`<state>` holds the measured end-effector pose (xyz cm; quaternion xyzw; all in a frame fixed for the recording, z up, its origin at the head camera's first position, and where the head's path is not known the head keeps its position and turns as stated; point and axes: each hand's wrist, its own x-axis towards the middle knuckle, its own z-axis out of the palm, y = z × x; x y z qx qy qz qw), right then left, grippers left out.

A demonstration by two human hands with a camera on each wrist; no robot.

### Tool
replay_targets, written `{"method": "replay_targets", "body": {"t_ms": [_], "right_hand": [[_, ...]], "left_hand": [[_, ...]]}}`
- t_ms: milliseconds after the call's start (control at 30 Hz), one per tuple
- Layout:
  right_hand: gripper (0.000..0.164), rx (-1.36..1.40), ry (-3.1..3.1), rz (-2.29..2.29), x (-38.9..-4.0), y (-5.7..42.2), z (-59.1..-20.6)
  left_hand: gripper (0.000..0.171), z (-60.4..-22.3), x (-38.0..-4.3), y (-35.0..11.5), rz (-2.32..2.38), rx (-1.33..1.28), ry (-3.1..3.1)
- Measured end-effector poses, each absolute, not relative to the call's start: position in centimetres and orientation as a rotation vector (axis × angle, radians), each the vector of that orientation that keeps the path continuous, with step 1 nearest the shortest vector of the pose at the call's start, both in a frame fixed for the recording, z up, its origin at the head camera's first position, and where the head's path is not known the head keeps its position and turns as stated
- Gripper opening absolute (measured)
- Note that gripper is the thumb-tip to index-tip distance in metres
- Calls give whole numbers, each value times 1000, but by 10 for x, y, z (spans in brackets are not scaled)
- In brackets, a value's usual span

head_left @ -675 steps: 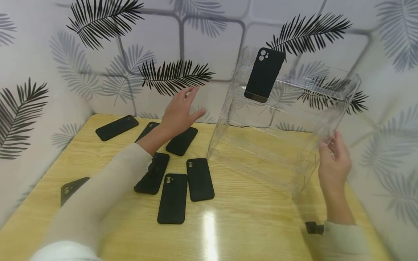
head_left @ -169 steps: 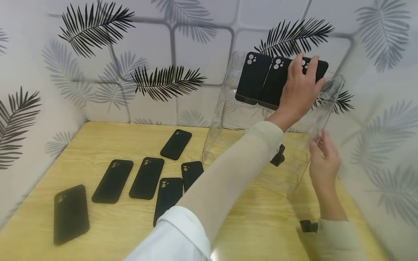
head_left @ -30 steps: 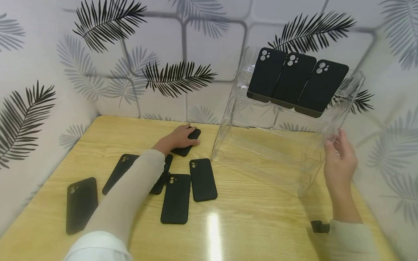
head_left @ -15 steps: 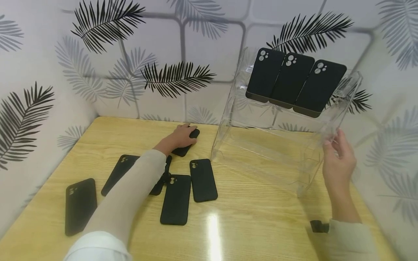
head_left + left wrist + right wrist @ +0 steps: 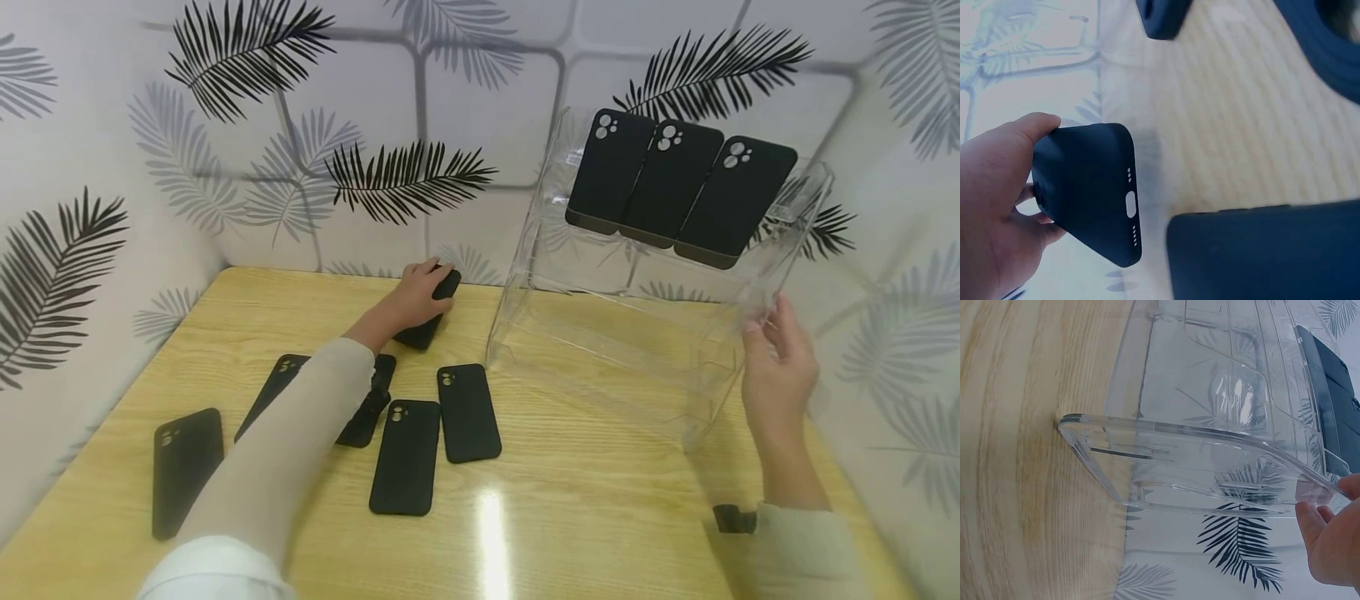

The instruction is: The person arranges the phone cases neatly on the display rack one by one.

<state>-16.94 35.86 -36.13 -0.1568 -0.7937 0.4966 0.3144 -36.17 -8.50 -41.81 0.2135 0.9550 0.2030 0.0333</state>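
Left hand (image 5: 412, 298) gripping a black phone case (image 5: 1085, 187); five more cases (image 5: 403, 462) on surface (image 5: 585, 517), nearer the wearer than that hand. Right hand (image 5: 780, 367) pinching clear rack (image 5: 630, 333)'s side; three cases (image 5: 671, 185) above it, leftward.

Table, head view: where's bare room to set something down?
Free table: front right, between clear rack, right sleeve and nearest phone cases; back left, between wall, left hand and leftmost cases. Crowded: centre left, with cases spread around the left sleeve.
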Motion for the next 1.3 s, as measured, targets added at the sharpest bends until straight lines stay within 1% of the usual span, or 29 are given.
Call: {"method": "replay_targets", "body": {"t_ms": [200,433,800,967,1300], "right_hand": [[51,-421,-2087,1318,-170,359,-361],[51,-412,-2082,1326,-172,360,-362],[52,-408,-2086,1319,-171,360,-362],[51,-419,-2083,1322,-170,360,-362],[51,-429,-2083,1334,-170,361,-361]], "left_hand": [[68,-402,-348,-84,668,706,3000],[67,-382,-321,-80,782,776,3077],[68,-355,-285,-68,952,1101,3182],[68,-344,-276,-55,971,1213,3168],[66,-334,-272,-35,981,1314,3183]]}}
